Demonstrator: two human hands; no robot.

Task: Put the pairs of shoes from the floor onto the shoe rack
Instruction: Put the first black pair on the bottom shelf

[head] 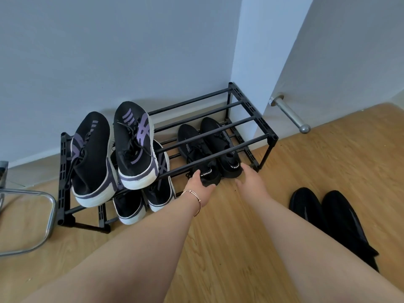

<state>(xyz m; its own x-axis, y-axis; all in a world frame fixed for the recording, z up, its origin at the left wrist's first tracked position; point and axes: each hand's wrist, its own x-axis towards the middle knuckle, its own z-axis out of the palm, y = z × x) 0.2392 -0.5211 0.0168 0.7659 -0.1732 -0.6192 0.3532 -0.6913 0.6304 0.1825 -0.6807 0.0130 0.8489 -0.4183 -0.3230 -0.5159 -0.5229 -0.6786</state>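
Observation:
The black two-tier shoe rack (258,143) stands against the wall. A black-and-purple sneaker pair (131,145) rests on the left of its top tier, and a similar white-soled pair (160,193) sits on the lower tier beneath. A black knit sneaker pair (190,138) lies on the right of the lower tier, heels toward me. My left hand (201,185) grips the heel of the left knit sneaker. My right hand (251,180) is open, its fingertips touching the heel of the right one. Another black pair (323,215) lies on the floor to the right.
A door with a chrome doorstop (288,112) stands right of the rack. A chrome tube chair leg (47,217) curves over the floor at the left. The right half of the rack's top tier holds nothing. Wooden floor (218,248) stretches in front.

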